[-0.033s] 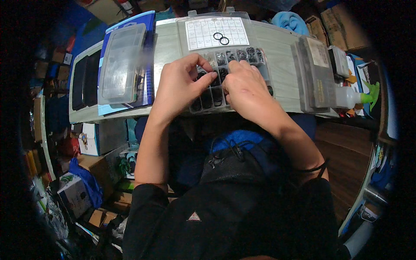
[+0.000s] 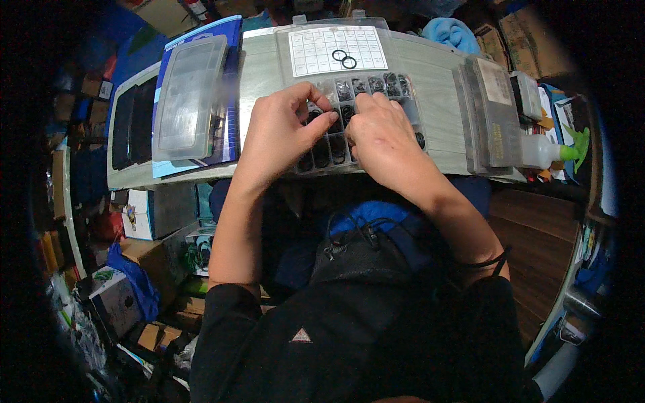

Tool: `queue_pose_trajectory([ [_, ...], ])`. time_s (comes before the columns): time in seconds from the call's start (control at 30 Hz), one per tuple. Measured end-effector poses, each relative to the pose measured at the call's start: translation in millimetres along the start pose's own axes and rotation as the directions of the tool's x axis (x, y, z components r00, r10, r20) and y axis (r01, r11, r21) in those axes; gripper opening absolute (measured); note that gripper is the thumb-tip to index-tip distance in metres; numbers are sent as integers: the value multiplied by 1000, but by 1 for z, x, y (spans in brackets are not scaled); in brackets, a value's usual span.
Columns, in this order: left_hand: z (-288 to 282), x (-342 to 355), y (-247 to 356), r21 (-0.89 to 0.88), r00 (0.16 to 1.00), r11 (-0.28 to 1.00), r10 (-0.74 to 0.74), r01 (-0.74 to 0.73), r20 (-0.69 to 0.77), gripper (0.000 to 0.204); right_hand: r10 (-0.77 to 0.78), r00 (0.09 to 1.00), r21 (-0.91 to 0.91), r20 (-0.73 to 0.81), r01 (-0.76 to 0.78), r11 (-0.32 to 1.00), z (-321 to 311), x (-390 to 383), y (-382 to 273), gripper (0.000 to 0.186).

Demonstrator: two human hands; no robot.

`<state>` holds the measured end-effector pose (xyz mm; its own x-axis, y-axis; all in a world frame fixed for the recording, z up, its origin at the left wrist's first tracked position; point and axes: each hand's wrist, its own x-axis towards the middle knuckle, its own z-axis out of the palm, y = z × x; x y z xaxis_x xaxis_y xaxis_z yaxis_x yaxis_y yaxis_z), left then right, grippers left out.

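Observation:
A clear compartment box (image 2: 356,163) lies on the table with its lid folded back. Black rubber O-rings (image 2: 322,156) fill several of its compartments. My left hand (image 2: 282,131) is over the box's left side, thumb and index fingertip nearly meeting in a pinch; whatever is between them is too small to make out. Over the middle and right compartments, my right hand (image 2: 383,134) is closed, fingers curled down and their tips hidden beneath it. On the lid's white chart (image 2: 306,50) rest two larger O-rings (image 2: 349,62), one overlapping the other.
Left of the box, a translucent plastic case (image 2: 191,101) sits on a blue package (image 2: 232,87), beside a dark flat object (image 2: 134,127). More plastic cases (image 2: 494,111) stand at right, near a spray bottle (image 2: 537,152). A light-blue cloth (image 2: 450,35) lies at the table's far edge.

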<state>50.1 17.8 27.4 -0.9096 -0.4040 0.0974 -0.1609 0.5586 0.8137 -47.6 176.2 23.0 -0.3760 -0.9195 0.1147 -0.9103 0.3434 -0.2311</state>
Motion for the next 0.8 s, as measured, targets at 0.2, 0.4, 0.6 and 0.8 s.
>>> queue_pose_trajectory([
  [0.2, 6, -3, 0, 57, 994, 998, -12, 6, 104, 20, -65, 997, 16, -37, 66, 998, 0, -2, 2, 14],
  [0.4, 10, -3, -1, 117, 992, 993, -14, -1, 123, 19, -151, 986, 10, -65, 152, 988, 0, -3, 5, 10],
  [0.6, 6, -9, 3, 124, 974, 992, 8, -37, 225, 28, -184, 983, 68, 18, 182, 981, -6, -5, 7, 17],
  [0.8, 10, -7, 7, 207, 980, 977, 1, -43, 198, 36, -169, 985, 91, 39, 165, 982, -8, -6, 6, 16],
])
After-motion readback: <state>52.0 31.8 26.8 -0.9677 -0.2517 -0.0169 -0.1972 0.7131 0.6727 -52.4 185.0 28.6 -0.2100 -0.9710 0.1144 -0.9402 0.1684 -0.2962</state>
